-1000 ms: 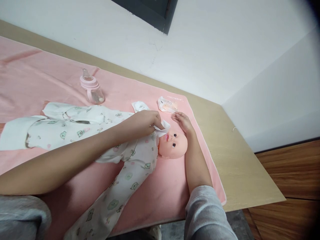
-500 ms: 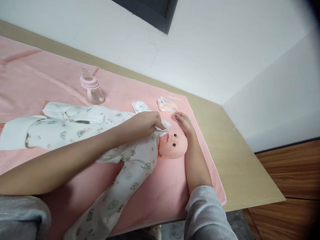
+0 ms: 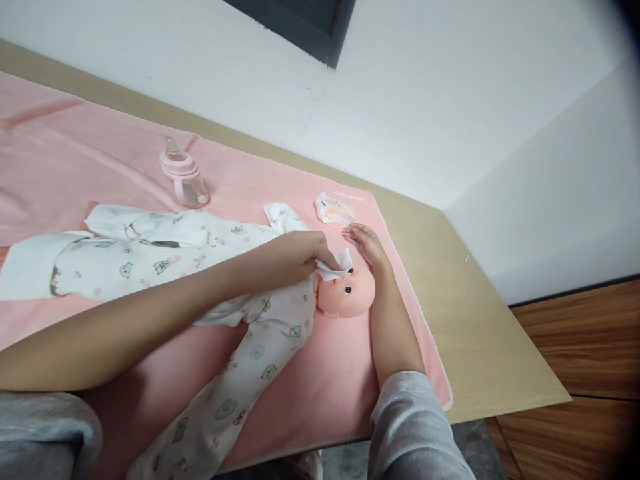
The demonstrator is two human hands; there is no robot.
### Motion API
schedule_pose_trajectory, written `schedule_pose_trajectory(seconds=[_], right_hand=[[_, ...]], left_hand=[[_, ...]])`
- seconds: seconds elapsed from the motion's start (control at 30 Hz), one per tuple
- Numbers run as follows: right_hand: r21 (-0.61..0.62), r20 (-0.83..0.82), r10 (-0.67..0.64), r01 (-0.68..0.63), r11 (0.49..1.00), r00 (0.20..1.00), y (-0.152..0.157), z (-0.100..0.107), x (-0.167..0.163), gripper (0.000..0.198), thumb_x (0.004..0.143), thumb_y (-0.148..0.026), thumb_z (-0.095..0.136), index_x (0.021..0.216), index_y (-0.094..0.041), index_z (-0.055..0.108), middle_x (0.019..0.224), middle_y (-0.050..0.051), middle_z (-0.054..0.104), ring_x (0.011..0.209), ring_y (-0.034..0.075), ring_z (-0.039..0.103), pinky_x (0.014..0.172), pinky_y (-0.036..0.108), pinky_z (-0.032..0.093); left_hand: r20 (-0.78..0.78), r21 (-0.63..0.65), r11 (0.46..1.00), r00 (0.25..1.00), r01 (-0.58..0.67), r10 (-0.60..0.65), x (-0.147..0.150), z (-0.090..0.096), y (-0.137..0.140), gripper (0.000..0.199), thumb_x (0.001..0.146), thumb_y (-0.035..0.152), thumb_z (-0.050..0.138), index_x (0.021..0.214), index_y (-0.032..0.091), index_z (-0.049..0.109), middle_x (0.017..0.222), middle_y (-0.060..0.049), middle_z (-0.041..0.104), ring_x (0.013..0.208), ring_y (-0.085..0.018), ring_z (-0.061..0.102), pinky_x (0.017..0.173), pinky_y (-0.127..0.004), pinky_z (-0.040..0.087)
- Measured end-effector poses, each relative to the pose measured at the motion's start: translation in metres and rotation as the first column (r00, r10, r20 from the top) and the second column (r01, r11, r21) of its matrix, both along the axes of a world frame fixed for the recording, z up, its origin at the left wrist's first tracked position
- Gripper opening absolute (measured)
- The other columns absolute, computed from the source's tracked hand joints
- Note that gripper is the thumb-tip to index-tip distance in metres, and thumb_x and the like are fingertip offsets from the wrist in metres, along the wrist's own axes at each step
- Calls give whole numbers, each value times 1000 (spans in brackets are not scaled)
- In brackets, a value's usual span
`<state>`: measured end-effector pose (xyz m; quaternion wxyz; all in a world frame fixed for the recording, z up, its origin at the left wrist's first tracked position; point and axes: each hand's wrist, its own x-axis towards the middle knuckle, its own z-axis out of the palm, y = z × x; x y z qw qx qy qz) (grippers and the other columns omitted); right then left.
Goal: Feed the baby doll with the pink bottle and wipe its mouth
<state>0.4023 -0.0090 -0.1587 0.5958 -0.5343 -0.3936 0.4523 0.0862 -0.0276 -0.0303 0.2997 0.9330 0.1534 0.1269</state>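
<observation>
A baby doll (image 3: 350, 301) lies on its back on a pink blanket (image 3: 320, 387), its head to the right, dressed in a white printed outfit (image 3: 265, 307). My left hand (image 3: 303, 257) reaches across its chest, fingers closed on a white wipe (image 3: 335, 269) that lies against the mouth and cheek. The mouth is mostly hidden by the wipe. Beside the top of the head rests my right hand (image 3: 366, 244), fingers stretched out, holding nothing. Its fingertips are close to a small clear plastic packet (image 3: 334, 209); whether they touch it, I cannot tell.
A baby bottle (image 3: 185, 175) with a pink collar and handle lies on the blanket at the back left. The wooden table (image 3: 480, 353) extends past the blanket on the right. A white wall (image 3: 400, 100) rises behind it.
My left hand has moved slightly right and down, bringing the wipe from beside the chin over the doll's mouth and cheek. My right hand has stayed in place.
</observation>
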Motion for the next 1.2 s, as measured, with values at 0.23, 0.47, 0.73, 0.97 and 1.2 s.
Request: schedule_pose_trajectory(seconds=[0.23, 0.47, 0.73, 0.97, 1.2], right_hand=[[10, -1, 10, -10, 1000, 1000, -1, 0, -1, 25, 73, -31, 77, 92, -21, 66, 93, 5, 75, 94, 18, 71, 107, 40, 51], [-5, -2, -1, 0, 1000, 1000, -3, 5, -3, 23, 73, -30, 75, 92, -21, 66, 93, 5, 75, 95, 18, 71, 108, 39, 51], [2, 2, -14, 14, 1000, 1000, -4, 4, -8, 32, 68, -35, 79, 94, -22, 66, 91, 3, 74, 90, 17, 71, 103, 39, 52], [231, 272, 46, -111, 967, 961, -23, 91, -54, 16, 75, -38, 74, 83, -25, 69, 113, 2, 69, 115, 23, 62, 104, 41, 50], [244, 906, -50, -422, 873, 420, -83, 158, -162, 20, 94, -31, 54, 102, -32, 72, 135, 0, 58, 138, 25, 42, 118, 49, 33]], left_hand=[[15, 14, 1000, 1000, -14, 14, 1, -1, -1, 57, 74, -3, 38, 103, 28, 77, 86, -1, 57, 82, -15, 58, 75, -26, 41], [34, 80, 996, 999, -31, 29, 0, -4, 1, 56, 75, -3, 37, 101, 28, 77, 88, -1, 59, 82, -15, 58, 74, -26, 40], [104, 62, 993, 990, -99, 92, -6, 1, 6, 52, 80, 3, 37, 106, 27, 76, 97, -1, 64, 92, -16, 60, 80, -27, 44], [262, 72, 965, 939, -252, 225, -29, 20, 28, 34, 84, 16, 42, 95, 22, 74, 116, -4, 63, 110, -22, 59, 98, -35, 45], [156, 133, 930, 934, -342, 321, -45, 37, 36, 32, 83, 18, 41, 87, 19, 72, 111, -4, 70, 108, -26, 61, 106, -50, 35]])
